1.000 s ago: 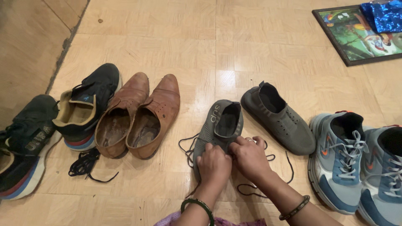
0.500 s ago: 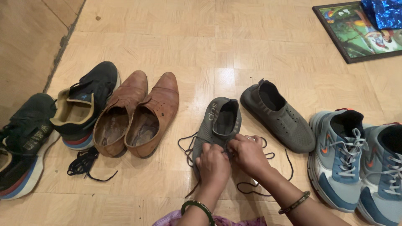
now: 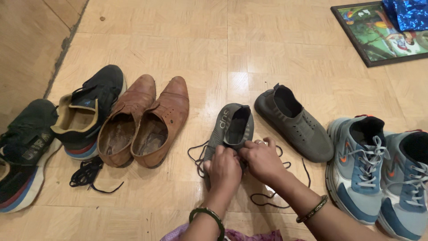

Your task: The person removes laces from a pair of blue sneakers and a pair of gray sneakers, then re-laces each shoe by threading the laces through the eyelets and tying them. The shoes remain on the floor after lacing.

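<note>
A grey knit shoe (image 3: 232,127) lies on the tiled floor with its opening away from me and a black lace (image 3: 196,155) trailing out on both sides. My left hand (image 3: 224,169) and my right hand (image 3: 261,159) sit close together over the shoe's front, fingers pinched on the lace at the eyelets. The toe of the shoe is hidden under my hands. Its grey partner (image 3: 294,122) lies just to the right, without a lace showing.
A pair of brown leather shoes (image 3: 145,122) and two black sneakers (image 3: 87,111) lie to the left, with a loose black lace (image 3: 86,174) in front. Blue-grey sneakers (image 3: 363,165) sit at the right. A framed picture (image 3: 379,33) lies at the far right.
My hands have stayed on the grey shoe's lace, with small finger shifts. The view has drifted slightly, so everything sits a little further left.
</note>
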